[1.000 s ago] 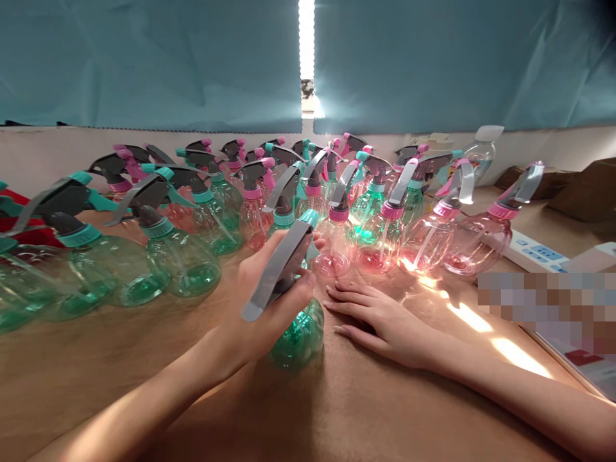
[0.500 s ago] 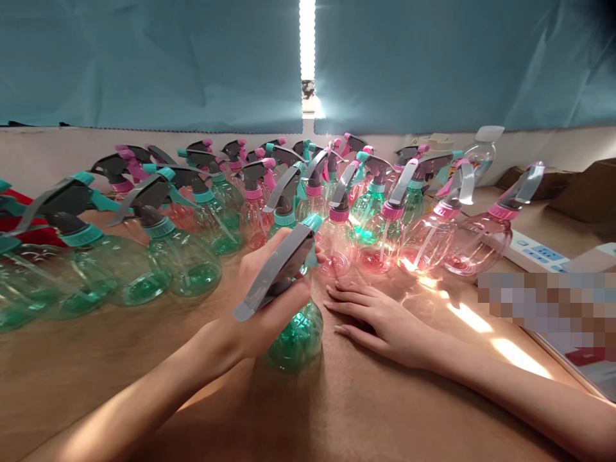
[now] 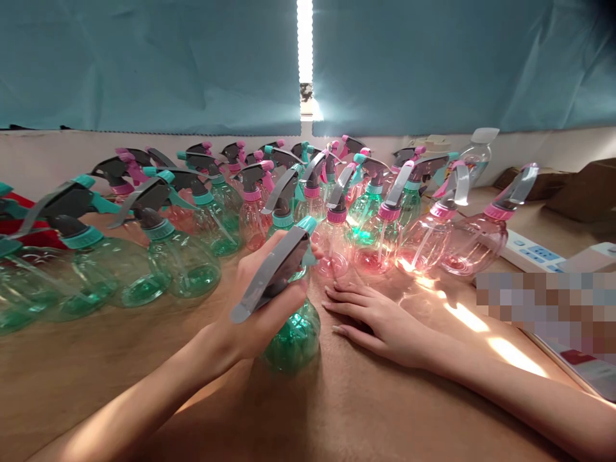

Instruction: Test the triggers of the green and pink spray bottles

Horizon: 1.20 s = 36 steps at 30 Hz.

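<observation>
My left hand (image 3: pixel 255 321) is wrapped round the neck of a green spray bottle (image 3: pixel 294 343), just under its grey spray head with a teal nozzle. The bottle stands upright on the brown tabletop (image 3: pixel 375 410), its neck partly hidden by my fingers. To its right, my right hand (image 3: pixel 373 321) lies palm down and flat, fingers stretched out and holding nothing. Just beyond my right fingertips stand pink spray bottles, the nearest being a clear pink one (image 3: pixel 333 247). Left of my left hand is another green spray bottle (image 3: pixel 190 269) with a teal collar.
Several green and pink spray bottles (image 3: pixel 378 240) stand in rows across the back. At the right are a white power strip (image 3: pixel 534 253), a brown bag (image 3: pixel 584 192) and a flat item (image 3: pixel 584 372) partly pixelated. A clear capped bottle (image 3: pixel 476 154) stands behind. Blue-green cloth (image 3: pixel 144 64) hangs at the back.
Almost nothing differs. The view has shifted very slightly; my left hand stays round the green spray bottle and my right hand still lies flat.
</observation>
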{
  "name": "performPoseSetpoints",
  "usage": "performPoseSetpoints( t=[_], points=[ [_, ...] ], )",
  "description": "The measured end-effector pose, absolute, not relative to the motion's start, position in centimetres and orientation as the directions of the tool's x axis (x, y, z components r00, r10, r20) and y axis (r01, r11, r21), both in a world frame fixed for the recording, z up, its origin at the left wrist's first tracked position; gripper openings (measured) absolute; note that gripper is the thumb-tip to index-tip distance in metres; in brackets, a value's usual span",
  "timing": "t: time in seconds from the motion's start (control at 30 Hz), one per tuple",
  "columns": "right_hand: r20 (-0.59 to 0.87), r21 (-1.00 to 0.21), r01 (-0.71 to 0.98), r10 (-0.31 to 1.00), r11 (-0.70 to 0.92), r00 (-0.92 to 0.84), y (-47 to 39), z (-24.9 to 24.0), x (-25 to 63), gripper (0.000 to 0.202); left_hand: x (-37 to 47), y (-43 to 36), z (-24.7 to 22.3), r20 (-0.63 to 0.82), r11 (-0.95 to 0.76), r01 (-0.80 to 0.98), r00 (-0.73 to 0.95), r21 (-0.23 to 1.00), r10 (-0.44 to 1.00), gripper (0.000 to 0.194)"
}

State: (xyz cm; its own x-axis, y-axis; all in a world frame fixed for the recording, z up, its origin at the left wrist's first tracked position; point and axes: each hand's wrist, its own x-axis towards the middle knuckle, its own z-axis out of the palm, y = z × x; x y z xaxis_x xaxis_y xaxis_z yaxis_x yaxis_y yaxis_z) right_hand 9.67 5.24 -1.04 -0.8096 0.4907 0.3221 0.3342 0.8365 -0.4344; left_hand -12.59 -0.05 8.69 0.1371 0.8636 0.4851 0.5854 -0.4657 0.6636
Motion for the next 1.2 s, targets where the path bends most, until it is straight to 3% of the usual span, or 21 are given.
performPoseSetpoints(
  t=[0.1,0.23,0.43,0.63,0.97,1.2],
  points=[
    [0.313,-0.424,0.34,0.488,0.839,-0.815,5.2,-0.9,9.7,0.04,-12.5,-0.1,8.5,0.461,-0.444,0.525,0.106,0.726,0.881,0.005],
    [0.307,-0.4,0.34,0.474,0.851,-0.825,5.3,-0.9,9.7,0.041,-12.4,-0.1,8.4,0.451,-0.436,0.49,0.095,0.755,0.888,0.017],
    [0.333,-0.355,0.317,0.436,0.879,-0.836,5.3,-0.6,9.4,0.039,-12.3,-0.2,8.2,0.501,-0.458,0.521,0.066,0.72,0.863,0.003],
    [0.291,-0.442,0.328,0.48,0.835,-0.828,3.9,1.8,9.1,0.045,-12.5,-0.1,7.6,0.531,-0.468,0.559,0.057,0.685,0.845,0.004],
    [0.393,-0.48,0.351,0.555,0.804,-0.733,0.5,4.7,5.8,0.065,-12.8,-1.1,7.6,0.532,-0.44,0.58,0.014,0.685,0.846,0.006],
    [0.429,-0.542,0.318,0.581,0.778,-0.691,-1.2,5.5,1.2,0.057,-14.5,-3.8,8.5,0.536,-0.395,0.626,-0.043,0.673,0.843,0.033]
  ],
)
